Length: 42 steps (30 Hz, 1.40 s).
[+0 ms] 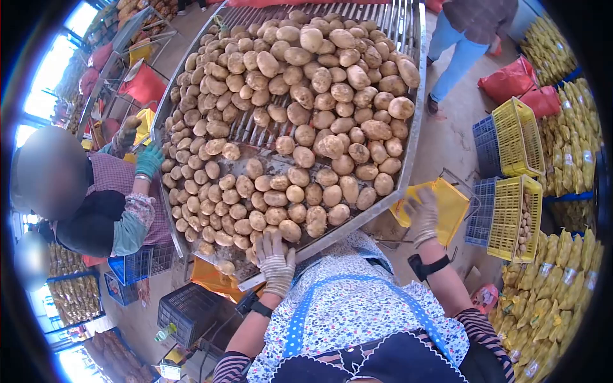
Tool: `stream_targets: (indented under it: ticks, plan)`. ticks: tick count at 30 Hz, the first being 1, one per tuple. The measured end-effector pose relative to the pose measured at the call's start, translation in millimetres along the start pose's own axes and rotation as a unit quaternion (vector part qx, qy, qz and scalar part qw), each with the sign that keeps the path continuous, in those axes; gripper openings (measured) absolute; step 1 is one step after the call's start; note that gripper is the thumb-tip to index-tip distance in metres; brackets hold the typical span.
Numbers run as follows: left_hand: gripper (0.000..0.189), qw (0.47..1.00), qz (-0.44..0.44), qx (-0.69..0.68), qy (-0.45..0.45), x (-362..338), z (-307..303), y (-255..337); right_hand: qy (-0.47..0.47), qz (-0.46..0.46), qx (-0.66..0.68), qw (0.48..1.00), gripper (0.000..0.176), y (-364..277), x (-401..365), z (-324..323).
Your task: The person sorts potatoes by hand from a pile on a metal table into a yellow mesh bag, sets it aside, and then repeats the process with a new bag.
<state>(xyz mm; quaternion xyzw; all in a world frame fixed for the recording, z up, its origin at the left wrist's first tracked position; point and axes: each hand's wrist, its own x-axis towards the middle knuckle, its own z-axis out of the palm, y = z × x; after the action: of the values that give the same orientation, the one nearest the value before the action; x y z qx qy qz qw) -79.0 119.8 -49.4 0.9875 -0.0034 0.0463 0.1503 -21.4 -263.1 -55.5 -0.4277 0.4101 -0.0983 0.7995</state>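
Observation:
A heap of potatoes [300, 121] covers a slatted metal sorting table [408, 127] in front of me. My left hand [276, 263], in a pale knit glove, lies at the table's near edge with its fingers stretched out against the closest potatoes. Out to the right of the table, my right hand [422, 217], gloved alike, is held above a yellow sack [440, 204] with its fingers apart. I see nothing in that hand. An orange-yellow sack [217, 281] hangs below the near left corner, partly hidden by the table.
A co-worker [108, 198] in green gloves works at the table's left side. Another person [463, 38] stands at the far right. Yellow and blue crates [516, 217] and stacked filled sacks [555, 281] line the right. A dark crate [191, 313] sits low left.

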Motion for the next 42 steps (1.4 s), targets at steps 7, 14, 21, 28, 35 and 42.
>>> stream_targets:
  ticks: [7, 14, 21, 28, 35, 42]
  plan:
    - [0.059, 0.986, 0.157, -0.027, -0.042, 57.8, -1.5, -21.4, -0.401, -0.271, -0.427, 0.764, 0.038, 73.9, -49.4, 191.7]
    - [0.048, 0.938, -0.034, -0.324, -0.119, 105.6, -32.4, -59.0, -0.467, -0.221, -0.443, 0.733, 0.047, 124.8, -63.1, 287.5]
    - [0.05, 0.987, -0.041, -0.12, 0.103, 116.9, -46.4, -149.6, -0.436, -0.515, -0.272, 0.686, 0.048, 105.7, -65.2, 458.7]
    - [0.052, 0.996, -0.077, 0.039, 0.0, 81.7, -18.6, -203.4, -0.463, -0.493, -0.213, 0.705, 0.042, 124.6, -77.9, 570.9]
    - [0.048, 0.996, -0.084, 0.003, 0.035, 80.6, -17.9, -207.0, -0.513, -0.422, -0.093, 0.741, 0.029, 189.1, -64.7, 640.5]
    - [0.049, 0.994, -0.107, -0.025, 0.009, 87.0, -22.7, -204.6, -0.443, -0.486, -0.263, 0.706, 0.029, 192.5, -60.5, 647.3]
